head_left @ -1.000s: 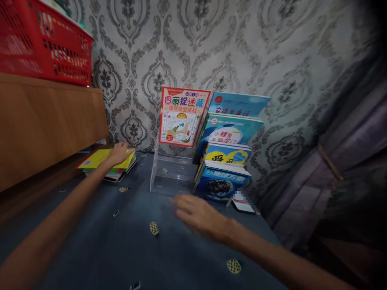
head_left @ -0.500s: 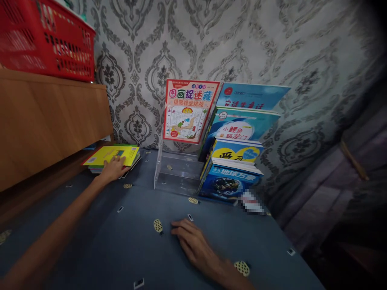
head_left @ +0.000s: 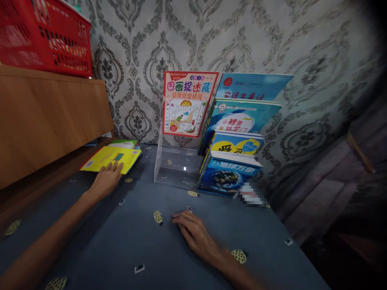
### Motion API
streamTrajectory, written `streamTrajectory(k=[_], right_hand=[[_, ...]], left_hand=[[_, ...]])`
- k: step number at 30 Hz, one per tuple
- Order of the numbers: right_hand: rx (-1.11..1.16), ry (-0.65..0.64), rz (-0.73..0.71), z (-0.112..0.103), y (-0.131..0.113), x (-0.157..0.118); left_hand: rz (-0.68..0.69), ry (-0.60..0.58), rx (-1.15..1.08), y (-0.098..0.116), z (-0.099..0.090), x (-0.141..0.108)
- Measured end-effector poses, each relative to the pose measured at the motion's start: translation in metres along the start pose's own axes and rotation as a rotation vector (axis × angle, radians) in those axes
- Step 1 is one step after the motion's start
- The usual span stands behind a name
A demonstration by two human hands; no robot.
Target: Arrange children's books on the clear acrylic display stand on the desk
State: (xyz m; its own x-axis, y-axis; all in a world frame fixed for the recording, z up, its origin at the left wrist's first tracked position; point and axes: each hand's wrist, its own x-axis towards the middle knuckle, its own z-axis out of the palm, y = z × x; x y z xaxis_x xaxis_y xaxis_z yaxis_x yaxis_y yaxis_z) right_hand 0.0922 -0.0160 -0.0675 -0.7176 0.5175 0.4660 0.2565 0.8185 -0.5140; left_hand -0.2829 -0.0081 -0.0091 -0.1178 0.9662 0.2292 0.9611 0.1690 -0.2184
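Observation:
My left hand (head_left: 107, 177) lies on the near edge of a yellow book (head_left: 110, 158) at the left, its fingers spread on the cover and the thumb side hidden. Beneath and behind that book, a green-edged book (head_left: 125, 143) and other books show. My right hand (head_left: 195, 233) rests on the dark tablecloth (head_left: 121, 241) near the middle, fingers loosely bent and holding nothing. Beyond it, a clear stepped rack (head_left: 178, 165) carries a red-bordered book (head_left: 189, 106) on its upper left and several blue and yellow books (head_left: 229, 177) in tiers on the right.
A red basket (head_left: 63, 44) sits on a wooden cabinet (head_left: 54, 121) at the left. Patterned wallpaper (head_left: 229, 40) rises behind the rack. A blurred-out item (head_left: 251, 194) lies right of the rack, and a dark curtain (head_left: 326, 181) hangs at the right.
My left hand has moved toward me with the yellow book, which now sticks out from the pile and shows more of the green-edged book behind. My right hand stays in place.

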Motion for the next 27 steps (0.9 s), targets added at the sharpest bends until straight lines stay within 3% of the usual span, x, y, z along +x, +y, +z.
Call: streamTrajectory(k=[5,13,22,27], right_hand=[[0.006,-0.002,-0.016,0.0,0.0,0.0],[-0.008,0.014,-0.053,0.003,0.003,0.0],[-0.015,0.12,-0.07,0.004,-0.001,-0.003],[0.002,0.23,-0.073,-0.001,-0.008,-0.007]], left_hand=[[-0.001,-0.053,-0.017,0.017,0.0,-0.051],[0.129,-0.091,0.116,0.054,0.008,-0.126],[0.321,-0.213,0.128,0.118,-0.037,-0.15],[0.493,-0.133,0.143,0.173,-0.044,-0.166]])
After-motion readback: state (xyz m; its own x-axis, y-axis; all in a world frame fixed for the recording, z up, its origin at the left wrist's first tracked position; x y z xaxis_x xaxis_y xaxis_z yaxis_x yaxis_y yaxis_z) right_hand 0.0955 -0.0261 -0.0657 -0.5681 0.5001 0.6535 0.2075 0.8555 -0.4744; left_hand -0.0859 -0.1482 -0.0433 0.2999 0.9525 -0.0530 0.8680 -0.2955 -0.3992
